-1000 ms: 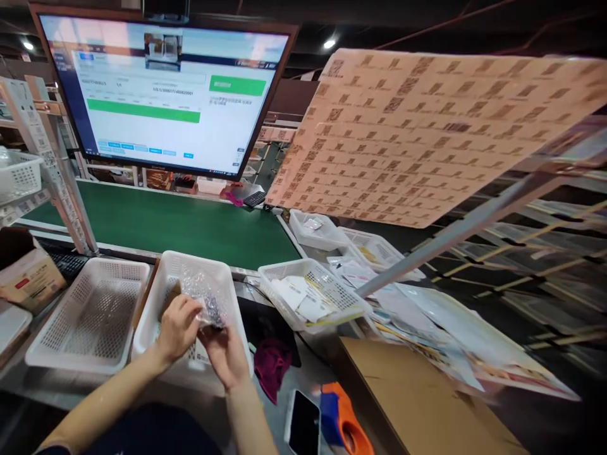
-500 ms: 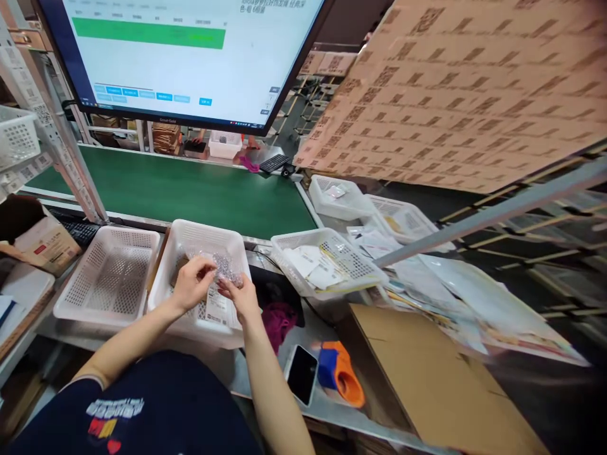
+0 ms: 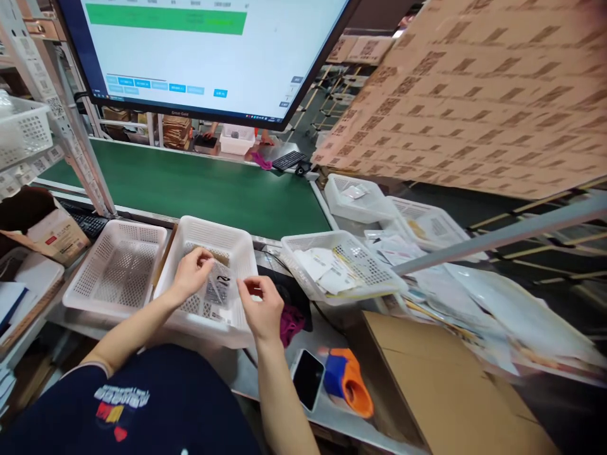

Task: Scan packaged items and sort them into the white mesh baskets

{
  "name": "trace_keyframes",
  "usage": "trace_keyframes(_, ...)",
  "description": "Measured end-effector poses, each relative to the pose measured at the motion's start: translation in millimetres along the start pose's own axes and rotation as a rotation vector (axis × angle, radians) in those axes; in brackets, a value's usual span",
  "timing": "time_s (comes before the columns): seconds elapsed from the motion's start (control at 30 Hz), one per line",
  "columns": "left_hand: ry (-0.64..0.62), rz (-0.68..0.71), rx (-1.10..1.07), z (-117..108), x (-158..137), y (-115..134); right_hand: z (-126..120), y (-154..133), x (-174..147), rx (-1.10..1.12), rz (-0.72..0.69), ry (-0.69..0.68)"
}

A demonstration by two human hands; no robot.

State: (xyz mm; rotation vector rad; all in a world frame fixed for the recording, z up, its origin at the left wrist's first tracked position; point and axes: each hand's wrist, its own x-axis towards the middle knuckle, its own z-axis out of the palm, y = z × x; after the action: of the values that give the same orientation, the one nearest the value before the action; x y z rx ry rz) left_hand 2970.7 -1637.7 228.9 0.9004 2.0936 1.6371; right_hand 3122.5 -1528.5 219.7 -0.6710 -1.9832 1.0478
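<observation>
A clear plastic bag [image 3: 216, 289] with a dark printed mark hangs over a white perforated basket [image 3: 199, 227]. My left hand [image 3: 193, 277] pinches the bag's upper left side between thumb and fingers. At the bag's right side, my right hand [image 3: 263, 309] is curled with thumb and fingertips closed near the edge; the exact contact is hard to see. Beneath the bag in the basket lie a brown piece and a white printed label [image 3: 220, 314], both partly covered.
To the left stands another white basket [image 3: 116, 268]. On the right are a basket of white packets [image 3: 327, 268], a phone [image 3: 308, 379], an orange and blue tape dispenser [image 3: 349, 382] and a cardboard box [image 3: 422, 373]. A green conveyor belt [image 3: 213, 186] runs behind, below a monitor [image 3: 199, 63].
My hands have moved apart, the right one going rightward. The crumpled clear bag is now spread flatter, with its dark mark showing. The view has shifted slightly.
</observation>
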Motion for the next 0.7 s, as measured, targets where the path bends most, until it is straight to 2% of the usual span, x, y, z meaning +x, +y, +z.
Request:
trace_keyframes(0.1, -0.057, -0.004, 0.084, -3.7, 3.3, 10.6, -3.3, -17.8, 0.4, 0.014, -0.164, -0.267)
trace_keyframes(0.2, -0.125, 0.029, 0.074, -0.6, -1.0, 21.3, 6.3, -15.1, -0.5, -0.048, -0.185, -0.553)
trace_keyframes(0.27, -0.137, 0.075, 0.078, 4.5, -5.5, 24.8, 17.1, -2.9, -2.3, -0.156, -0.163, -0.624)
trace_keyframes(0.4, -0.178, 0.159, 0.15, 19.0, -14.2, 27.0, 36.0, 23.3, -5.3, -0.29, -0.103, -0.56)
trace_keyframes(0.47, -0.201, 0.247, 0.204, 24.7, -20.4, 30.6, 40.0, 28.1, -6.1, -0.203, -0.102, -0.517)
trace_keyframes(0.57, -0.174, 0.529, 0.308, 22.1, -33.1, 40.8, 38.0, 26.3, -5.1, 0.038, -0.048, -0.435)
trace_keyframes(0.63, -0.049, 0.714, 0.373, 10.4, -40.1, 45.9, 33.0, 23.9, -2.8, 0.144, 0.033, -0.378)
trace_keyframes(0.7, 0.171, 0.764, 0.402, -6.5, -41.7, 42.9, 27.7, 22.6, 0.0, 0.239, 0.151, -0.299)
